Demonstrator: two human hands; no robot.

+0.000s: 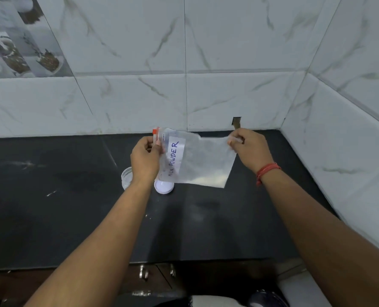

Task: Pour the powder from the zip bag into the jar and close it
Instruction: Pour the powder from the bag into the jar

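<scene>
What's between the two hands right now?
In the head view, only the zip bag spans between the left hand and right hand, each pinching an end; some powder sits in its lower corner.

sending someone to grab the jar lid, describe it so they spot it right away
On the dark counter below the marble wall, look under the held zip bag. The lid is the small flat white disc there; the jar to its left is clear.
</scene>
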